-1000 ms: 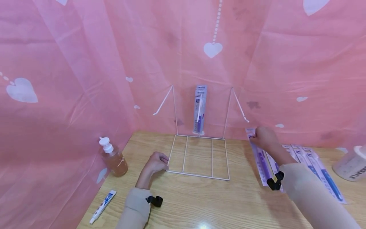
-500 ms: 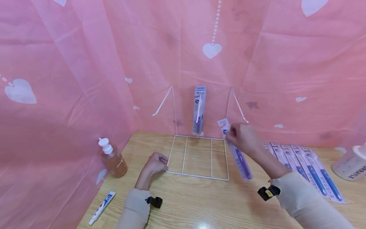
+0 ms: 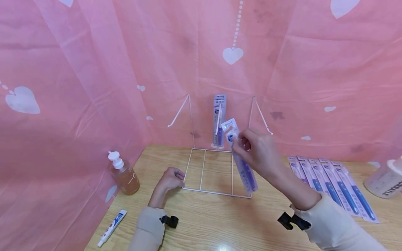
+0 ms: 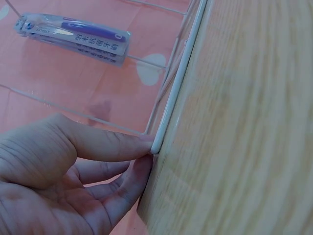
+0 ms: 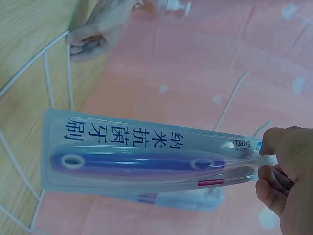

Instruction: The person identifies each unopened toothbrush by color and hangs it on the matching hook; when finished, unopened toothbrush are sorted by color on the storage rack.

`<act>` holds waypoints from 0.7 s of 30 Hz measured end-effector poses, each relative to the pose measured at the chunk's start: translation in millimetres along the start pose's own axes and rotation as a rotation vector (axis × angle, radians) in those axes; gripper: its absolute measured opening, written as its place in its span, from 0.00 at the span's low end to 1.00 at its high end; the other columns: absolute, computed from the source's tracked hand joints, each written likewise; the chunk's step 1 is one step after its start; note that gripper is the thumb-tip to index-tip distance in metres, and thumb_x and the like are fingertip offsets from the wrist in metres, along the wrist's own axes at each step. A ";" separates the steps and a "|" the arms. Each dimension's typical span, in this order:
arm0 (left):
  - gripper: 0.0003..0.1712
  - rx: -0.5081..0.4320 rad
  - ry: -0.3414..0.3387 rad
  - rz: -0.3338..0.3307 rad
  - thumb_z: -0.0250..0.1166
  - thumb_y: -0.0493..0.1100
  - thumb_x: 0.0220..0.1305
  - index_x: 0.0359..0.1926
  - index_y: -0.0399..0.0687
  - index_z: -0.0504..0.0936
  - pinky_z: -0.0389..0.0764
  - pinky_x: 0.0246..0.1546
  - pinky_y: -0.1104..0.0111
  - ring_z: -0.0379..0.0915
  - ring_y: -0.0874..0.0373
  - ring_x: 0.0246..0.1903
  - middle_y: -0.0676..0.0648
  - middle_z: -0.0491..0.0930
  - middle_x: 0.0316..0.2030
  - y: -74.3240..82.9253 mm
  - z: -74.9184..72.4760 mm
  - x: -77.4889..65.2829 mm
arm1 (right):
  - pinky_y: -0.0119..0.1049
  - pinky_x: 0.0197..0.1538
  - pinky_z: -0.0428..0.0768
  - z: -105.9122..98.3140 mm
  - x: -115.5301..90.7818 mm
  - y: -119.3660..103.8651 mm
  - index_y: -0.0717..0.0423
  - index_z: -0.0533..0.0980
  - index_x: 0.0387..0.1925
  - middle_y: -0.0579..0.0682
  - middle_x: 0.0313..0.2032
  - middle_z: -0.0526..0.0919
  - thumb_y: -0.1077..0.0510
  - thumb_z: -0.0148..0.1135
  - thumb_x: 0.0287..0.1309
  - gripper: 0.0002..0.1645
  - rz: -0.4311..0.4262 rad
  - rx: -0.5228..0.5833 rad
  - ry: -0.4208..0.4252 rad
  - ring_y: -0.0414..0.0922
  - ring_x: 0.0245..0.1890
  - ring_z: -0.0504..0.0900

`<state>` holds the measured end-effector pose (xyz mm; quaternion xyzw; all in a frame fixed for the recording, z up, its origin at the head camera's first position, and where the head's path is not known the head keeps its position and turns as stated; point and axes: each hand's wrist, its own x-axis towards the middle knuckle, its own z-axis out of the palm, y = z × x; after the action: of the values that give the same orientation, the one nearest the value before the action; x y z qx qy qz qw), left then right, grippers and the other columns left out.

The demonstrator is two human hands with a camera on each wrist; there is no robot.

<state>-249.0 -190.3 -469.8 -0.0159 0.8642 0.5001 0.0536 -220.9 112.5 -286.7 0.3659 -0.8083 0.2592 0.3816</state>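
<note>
My right hand (image 3: 259, 148) pinches a toothbrush in a clear blister pack (image 3: 245, 174) near its top, with the purple handle hanging downward at a slant. The pack's hang-hole end stands just right of the centre hook of a white wire rack (image 3: 216, 192). Packaged toothbrushes (image 3: 221, 136) with a purple one in front hang on that hook. At the rack's front left corner, my left hand (image 3: 171, 178) grips the wire between thumb and fingers, as the left wrist view shows. In the right wrist view, the held toothbrush pack (image 5: 137, 161) overlaps the hanging ones.
Several packaged toothbrushes (image 3: 342, 186) lie in a row at the right, beside a white canister (image 3: 384, 181). On the left stand a pump bottle (image 3: 125, 177) of amber liquid and a toothpaste tube (image 3: 112, 228). The rack's side hooks (image 3: 263, 116) carry nothing. A pink curtain hangs behind.
My right hand has lifted a purple toothbrush pack off the row and carried it left to the rack's centre hook. The left hand has stayed at the rack's corner.
</note>
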 end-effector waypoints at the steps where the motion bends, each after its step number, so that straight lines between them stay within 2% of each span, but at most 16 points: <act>1: 0.20 -0.004 -0.001 -0.003 0.73 0.24 0.41 0.41 0.31 0.82 0.80 0.38 0.65 0.75 0.52 0.35 0.43 0.79 0.33 -0.1 0.1 -0.3 | 0.31 0.22 0.75 -0.8 1.2 -3.9 0.59 0.77 0.25 0.48 0.21 0.76 0.69 0.66 0.45 0.05 -0.023 0.009 0.018 0.40 0.20 0.75; 6: 0.21 -0.001 -0.007 -0.004 0.73 0.24 0.41 0.41 0.31 0.82 0.80 0.39 0.64 0.75 0.52 0.35 0.43 0.78 0.33 -1.1 -0.9 1.4 | 0.28 0.22 0.75 -2.5 5.0 -19.2 0.59 0.79 0.26 0.47 0.22 0.77 0.69 0.67 0.45 0.05 -0.075 0.039 0.050 0.39 0.20 0.75; 21: 0.21 -0.015 -0.008 -0.002 0.73 0.24 0.40 0.41 0.32 0.82 0.80 0.38 0.65 0.75 0.52 0.35 0.43 0.78 0.33 -2.4 -0.5 1.5 | 0.27 0.20 0.75 11.7 7.3 -27.6 0.60 0.80 0.25 0.48 0.22 0.78 0.68 0.69 0.46 0.04 -0.020 0.077 -0.016 0.38 0.19 0.75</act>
<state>-250.4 -191.9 -471.7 -0.0152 0.8602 0.5065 0.0573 -207.4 84.9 -283.7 0.3906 -0.7968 0.2835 0.3635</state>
